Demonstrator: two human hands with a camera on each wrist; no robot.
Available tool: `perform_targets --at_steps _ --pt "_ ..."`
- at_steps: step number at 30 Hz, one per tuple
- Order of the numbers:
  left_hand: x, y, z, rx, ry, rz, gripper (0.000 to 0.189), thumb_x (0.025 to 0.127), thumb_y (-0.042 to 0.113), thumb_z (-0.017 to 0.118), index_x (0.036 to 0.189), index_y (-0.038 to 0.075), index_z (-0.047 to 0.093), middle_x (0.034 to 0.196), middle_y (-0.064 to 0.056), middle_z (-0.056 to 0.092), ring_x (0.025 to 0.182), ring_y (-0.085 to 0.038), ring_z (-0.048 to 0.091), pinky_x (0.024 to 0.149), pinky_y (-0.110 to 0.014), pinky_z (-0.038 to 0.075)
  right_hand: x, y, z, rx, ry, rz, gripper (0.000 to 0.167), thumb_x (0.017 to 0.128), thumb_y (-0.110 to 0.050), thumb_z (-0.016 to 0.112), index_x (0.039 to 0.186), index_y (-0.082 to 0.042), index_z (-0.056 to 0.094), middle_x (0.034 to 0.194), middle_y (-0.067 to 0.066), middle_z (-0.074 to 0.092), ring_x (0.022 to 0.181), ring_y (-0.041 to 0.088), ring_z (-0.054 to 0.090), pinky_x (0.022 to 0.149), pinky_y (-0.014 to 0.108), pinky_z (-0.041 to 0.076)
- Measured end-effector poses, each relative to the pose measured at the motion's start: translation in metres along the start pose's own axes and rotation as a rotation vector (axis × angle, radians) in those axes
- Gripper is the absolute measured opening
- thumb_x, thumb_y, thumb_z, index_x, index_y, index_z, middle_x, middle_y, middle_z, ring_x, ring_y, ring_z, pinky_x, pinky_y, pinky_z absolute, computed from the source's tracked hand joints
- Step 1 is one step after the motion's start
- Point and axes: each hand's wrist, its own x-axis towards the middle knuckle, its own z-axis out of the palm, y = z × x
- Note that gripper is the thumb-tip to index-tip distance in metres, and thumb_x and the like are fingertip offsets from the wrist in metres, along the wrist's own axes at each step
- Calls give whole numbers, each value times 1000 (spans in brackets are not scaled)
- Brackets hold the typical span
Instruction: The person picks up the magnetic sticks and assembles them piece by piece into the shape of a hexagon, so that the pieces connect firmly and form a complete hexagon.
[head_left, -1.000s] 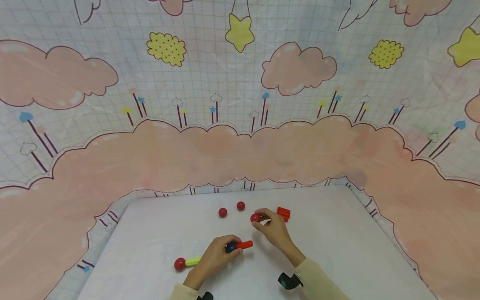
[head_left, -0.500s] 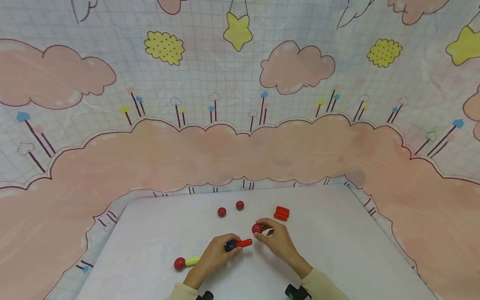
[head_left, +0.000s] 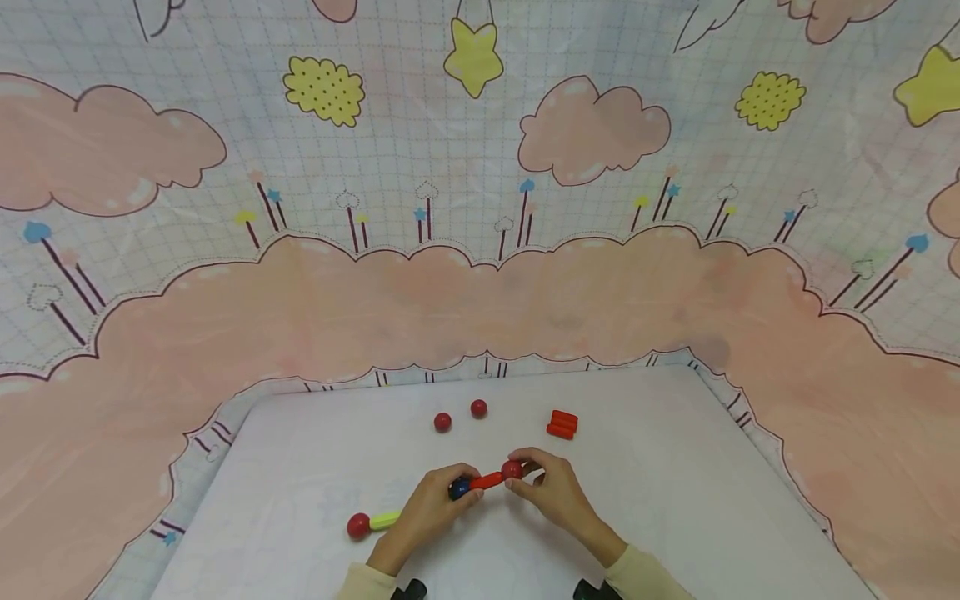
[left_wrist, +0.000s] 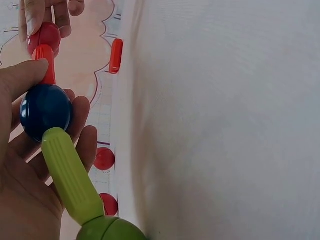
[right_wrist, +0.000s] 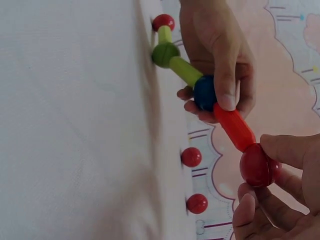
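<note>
My left hand (head_left: 429, 512) holds a chain of toy balls and rods by its blue ball (left_wrist: 46, 112), with the thumb along the red rod (right_wrist: 234, 127). Between the thumb and fingers of my right hand (head_left: 561, 493) is a red ball (right_wrist: 255, 166), set against the free end of that red rod. From the blue ball's other side runs a yellow-green rod (left_wrist: 72, 175) to a green ball (right_wrist: 165, 54). A second yellow-green rod (right_wrist: 164, 34) links it to another red ball (head_left: 358, 526) at the chain's left end. The left hand hides the green ball in the head view.
Two loose red balls, one (head_left: 442, 422) left of the other (head_left: 478, 408), lie on the white table (head_left: 697, 483) beyond the hands. Red rods (head_left: 562, 424) lie side by side at their right. A patterned cloth (head_left: 450, 308) hangs behind.
My right hand has brought the red ball toward me from near the red rods, down to the red rod's tip. The left hand has stayed nearly in place with the chain.
</note>
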Motion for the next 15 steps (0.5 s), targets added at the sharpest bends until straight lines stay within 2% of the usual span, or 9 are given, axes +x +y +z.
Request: perform_targets --at_steps 5,8,12,15 --pt "0 0 1 1 -10 -4 22 91 34 69 110 24 66 106 8 70 94 -9 58 92 -43 51 -1 2 2 12 1 -8 38 83 -24 79 116 -9 68 103 0 72 91 14 64 73 19 52" --pt "1 1 2 15 -16 21 25 90 32 70 114 24 66 105 8 70 92 -7 58 92 -40 52 -1 2 4 41 -2 -4 38 82 -23 80 115 -9 67 106 1 71 91 14 65 74 18 53" --pt "4 4 3 30 -11 69 31 89 31 72 118 22 65 100 5 71 85 -6 57 82 -29 51 -2 2 9 101 -12 1 37 81 -23 81 114 -10 67 108 4 69 92 15 66 75 17 54" --pt "6 5 4 39 -9 76 33 89 32 73 119 23 65 97 5 71 82 -4 55 76 -23 48 -2 1 12 131 -16 -15 36 81 -22 81 112 -9 67 107 6 69 91 15 67 76 18 55"
